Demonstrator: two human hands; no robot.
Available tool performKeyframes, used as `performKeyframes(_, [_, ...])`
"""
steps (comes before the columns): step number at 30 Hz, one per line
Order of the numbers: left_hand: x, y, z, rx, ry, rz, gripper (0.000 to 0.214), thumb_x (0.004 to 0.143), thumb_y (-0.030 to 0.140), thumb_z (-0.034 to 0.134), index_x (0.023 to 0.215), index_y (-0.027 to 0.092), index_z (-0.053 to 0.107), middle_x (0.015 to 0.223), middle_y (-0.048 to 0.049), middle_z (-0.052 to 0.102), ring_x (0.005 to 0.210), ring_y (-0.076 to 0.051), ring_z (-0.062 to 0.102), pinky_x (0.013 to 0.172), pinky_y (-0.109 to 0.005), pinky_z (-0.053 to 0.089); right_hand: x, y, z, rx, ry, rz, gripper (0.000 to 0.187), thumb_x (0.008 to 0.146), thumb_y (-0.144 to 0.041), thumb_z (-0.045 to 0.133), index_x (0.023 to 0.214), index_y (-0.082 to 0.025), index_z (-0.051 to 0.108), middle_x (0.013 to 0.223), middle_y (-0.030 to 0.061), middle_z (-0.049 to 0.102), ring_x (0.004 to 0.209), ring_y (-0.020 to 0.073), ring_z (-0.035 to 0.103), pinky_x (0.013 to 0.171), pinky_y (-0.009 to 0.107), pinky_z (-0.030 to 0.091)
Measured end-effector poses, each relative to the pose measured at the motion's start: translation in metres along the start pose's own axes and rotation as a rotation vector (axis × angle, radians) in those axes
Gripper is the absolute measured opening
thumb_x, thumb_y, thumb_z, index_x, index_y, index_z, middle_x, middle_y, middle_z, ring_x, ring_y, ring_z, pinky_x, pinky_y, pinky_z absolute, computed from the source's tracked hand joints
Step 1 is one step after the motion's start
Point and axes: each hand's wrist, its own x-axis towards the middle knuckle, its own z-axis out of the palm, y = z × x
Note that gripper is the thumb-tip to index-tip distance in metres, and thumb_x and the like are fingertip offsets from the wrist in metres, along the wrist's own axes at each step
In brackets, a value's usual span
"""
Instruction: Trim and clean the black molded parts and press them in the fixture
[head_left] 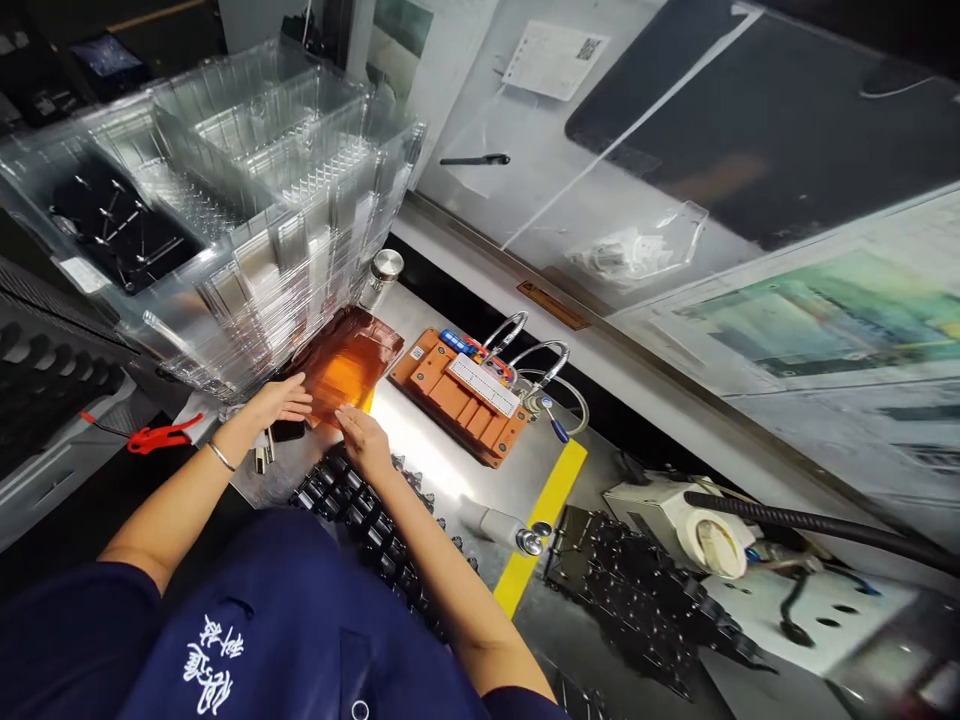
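Head view: left hand (281, 400) and right hand (361, 437) rest open, holding nothing, on the amber tray (346, 362).

Brightly lit steel workbench (439, 455), papered wall (825, 330)

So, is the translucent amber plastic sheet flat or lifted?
Seemingly flat: the amber sheet lies on the steel bench, left hand and right hand resting on its near edge.
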Motion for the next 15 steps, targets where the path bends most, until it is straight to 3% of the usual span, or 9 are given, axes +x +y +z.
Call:
performKeyframes(4, [0.001,0.000,0.021,0.048,-0.041,0.244,0.022,0.069,0.024,0.073,0.083,0.011,0.062,0.072,-0.0066,0.071,0.067,-0.017,0.069,0.066,-0.029,0.055,-0.010,-0.016,-0.016,0.167,0.088,0.002,0.028,0.086,-0.032,0.059,0.109,-0.019,0.070,0.113,0.0117,0.070,0.108,0.0242,0.064,0.097,0.041,0.050])
performKeyframes(8, [-0.015,0.000,0.045,0.382,-0.132,0.525,0.015,0.075,0.028,0.065,0.082,0.014,0.064,0.072,-0.0045,0.070,0.069,-0.018,0.068,0.064,-0.028,0.053,0.000,-0.035,-0.037,0.284,0.319,0.165,0.026,0.087,-0.034,0.056,0.103,-0.022,0.072,0.105,0.0083,0.072,0.096,0.0215,0.067,0.088,0.037,0.054])
performKeyframes(11, [-0.024,0.002,0.057,0.571,-0.158,0.682,0.016,0.078,0.031,0.060,0.076,0.016,0.065,0.068,-0.0033,0.069,0.065,-0.016,0.065,0.063,-0.026,0.051,0.008,-0.041,-0.049,0.344,0.309,0.231,0.023,0.086,-0.029,0.054,0.092,-0.022,0.075,0.096,0.0067,0.074,0.086,0.0207,0.069,0.081,0.035,0.056])
performKeyframes(15, [-0.023,0.006,0.065,0.638,-0.230,0.738,0.018,0.079,0.024,0.054,0.083,0.016,0.069,0.074,-0.0035,0.071,0.068,-0.016,0.065,0.067,-0.025,0.050,0.008,-0.039,-0.060,0.441,0.262,0.361,0.020,0.081,-0.029,0.058,0.085,-0.020,0.075,0.084,0.0052,0.075,0.074,0.0193,0.068,0.070,0.031,0.056])
